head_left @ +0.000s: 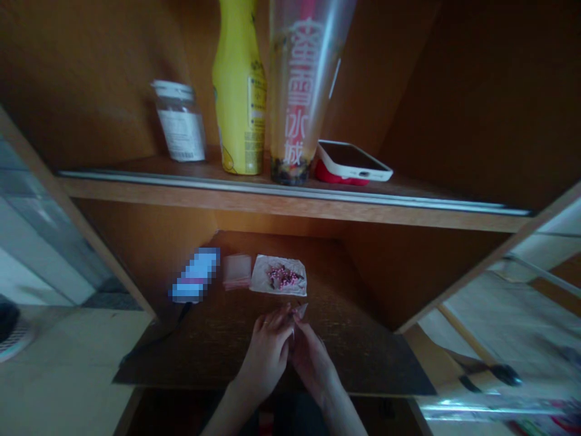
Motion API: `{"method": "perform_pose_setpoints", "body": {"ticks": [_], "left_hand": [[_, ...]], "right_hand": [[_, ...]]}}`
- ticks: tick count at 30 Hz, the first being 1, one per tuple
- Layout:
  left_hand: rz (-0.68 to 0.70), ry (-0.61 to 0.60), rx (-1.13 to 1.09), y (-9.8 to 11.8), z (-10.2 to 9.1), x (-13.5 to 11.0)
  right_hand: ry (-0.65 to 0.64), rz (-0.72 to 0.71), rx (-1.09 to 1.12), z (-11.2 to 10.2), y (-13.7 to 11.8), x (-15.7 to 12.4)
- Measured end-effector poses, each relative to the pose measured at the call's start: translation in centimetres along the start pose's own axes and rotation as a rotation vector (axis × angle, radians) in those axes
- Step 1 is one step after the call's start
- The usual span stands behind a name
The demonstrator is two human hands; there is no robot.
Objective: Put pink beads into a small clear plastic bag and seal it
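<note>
Head view: left hand (265, 357) and right hand (313, 363) together pinch a small pale scrap (300, 310), just below pink beads (284, 277) heaped on white paper (259, 272) on the lower shelf (358, 345).

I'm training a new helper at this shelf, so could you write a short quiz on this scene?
1. What stands between the yellow bottle and the white phone on the upper shelf?
2. True or false: the left hand and right hand meet above the lower shelf, nearer the camera than the white paper.
3. What lies on the white paper?

Key:
1. A clear plastic cup
2. True
3. Small pink beads
</note>
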State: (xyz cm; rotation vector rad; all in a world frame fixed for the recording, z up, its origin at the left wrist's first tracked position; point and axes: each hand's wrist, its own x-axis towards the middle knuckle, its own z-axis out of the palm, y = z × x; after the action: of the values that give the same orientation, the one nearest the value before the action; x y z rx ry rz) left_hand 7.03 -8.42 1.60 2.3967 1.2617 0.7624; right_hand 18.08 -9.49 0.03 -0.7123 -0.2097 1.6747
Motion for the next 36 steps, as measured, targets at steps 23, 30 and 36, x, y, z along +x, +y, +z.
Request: {"method": "perform_pose_setpoints", "body": {"ticks": [23,30,36], "left_hand": [[0.046,0.293,0.056,-0.1,-0.4,-0.3],[-0.024,0.399,0.061,0.4,-0.6,-0.7],[-0.285,0.539,-0.729,0.1,0.8,-0.5]], "right_hand": [[0.025,-0.138,0.038,1.2,-0.6,1.3],[0.139,-0.116,0.221,2.0,-1.1,1.6],[0.177,-0.269,0.157,2.8,-1.6,1.5]]}}
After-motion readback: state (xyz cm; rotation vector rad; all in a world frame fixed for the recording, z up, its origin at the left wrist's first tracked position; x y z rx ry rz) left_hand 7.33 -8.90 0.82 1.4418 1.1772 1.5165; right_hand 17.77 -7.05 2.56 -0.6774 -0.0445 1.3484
